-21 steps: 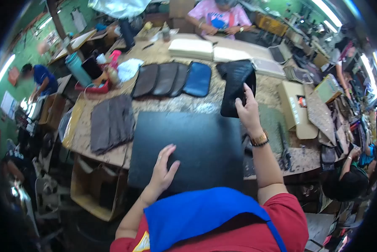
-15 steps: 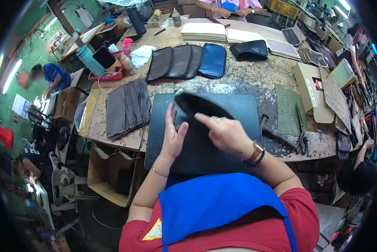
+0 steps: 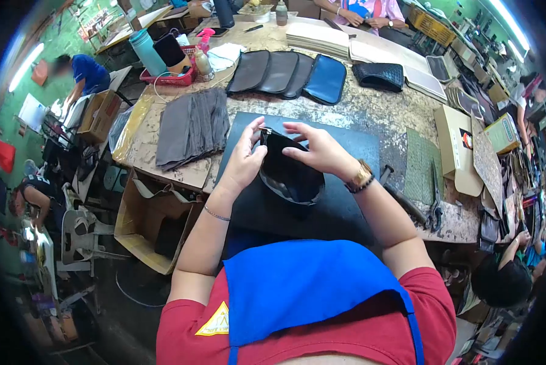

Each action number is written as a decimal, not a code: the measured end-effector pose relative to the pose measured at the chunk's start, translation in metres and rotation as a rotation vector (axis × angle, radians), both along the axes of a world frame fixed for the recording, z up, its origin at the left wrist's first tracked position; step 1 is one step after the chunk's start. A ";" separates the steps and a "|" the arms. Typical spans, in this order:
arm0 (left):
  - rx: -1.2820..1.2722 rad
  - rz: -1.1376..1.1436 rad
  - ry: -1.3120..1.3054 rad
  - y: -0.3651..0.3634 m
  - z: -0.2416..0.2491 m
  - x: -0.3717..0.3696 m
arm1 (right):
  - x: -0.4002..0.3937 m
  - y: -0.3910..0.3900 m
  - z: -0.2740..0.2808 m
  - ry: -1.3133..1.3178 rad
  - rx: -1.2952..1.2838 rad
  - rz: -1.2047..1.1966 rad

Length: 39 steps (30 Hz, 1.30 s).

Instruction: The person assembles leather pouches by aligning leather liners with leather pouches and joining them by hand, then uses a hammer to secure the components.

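A black pouch (image 3: 290, 176) is held over the dark work board (image 3: 352, 207), its mouth gaping towards me so that the inside shows. My left hand (image 3: 244, 159) grips its left edge, thumb on the near side, by a small shiny metal bit at the top corner. On the other side my right hand (image 3: 323, 149) holds the upper right edge between thumb and fingers. Left of the board lies a stack of dark brown pieces (image 3: 191, 129). Several finished-looking brown cases (image 3: 248, 71) and a blue case (image 3: 326, 80) lie beyond the board.
A hammer (image 3: 404, 201), large scissors (image 3: 435, 198) and a green textured sheet (image 3: 420, 161) lie to the right. Further right stands an open cardboard box (image 3: 452, 146). A red basket (image 3: 169, 78) with bottles sits back left. Across the table is another person's hands (image 3: 364, 19).
The pouch has turned from a narrow edge-on view to showing its open mouth. My right hand has moved from pointing on its side to holding its upper edge. The view has shifted slightly.
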<state>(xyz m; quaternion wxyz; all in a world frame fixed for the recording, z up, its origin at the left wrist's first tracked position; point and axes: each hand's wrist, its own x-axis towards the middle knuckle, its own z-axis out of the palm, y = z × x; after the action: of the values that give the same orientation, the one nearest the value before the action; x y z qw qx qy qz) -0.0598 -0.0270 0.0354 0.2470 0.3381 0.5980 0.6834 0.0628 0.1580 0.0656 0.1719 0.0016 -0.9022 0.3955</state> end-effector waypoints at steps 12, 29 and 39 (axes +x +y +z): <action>-0.396 0.167 0.581 -0.006 0.051 0.007 | -0.025 -0.010 0.020 -0.028 0.096 0.039; -0.348 0.131 0.520 -0.014 0.045 0.000 | -0.020 -0.015 0.021 0.059 0.332 0.060; -0.062 0.294 0.337 -0.045 0.003 -0.032 | -0.035 0.010 -0.034 0.094 -0.362 -0.179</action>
<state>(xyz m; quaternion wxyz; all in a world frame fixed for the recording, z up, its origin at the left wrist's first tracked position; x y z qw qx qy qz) -0.0914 -0.0725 0.0387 0.0519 0.3490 0.6943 0.6273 0.0274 0.1675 0.0319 0.2457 -0.0908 -0.8041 0.5338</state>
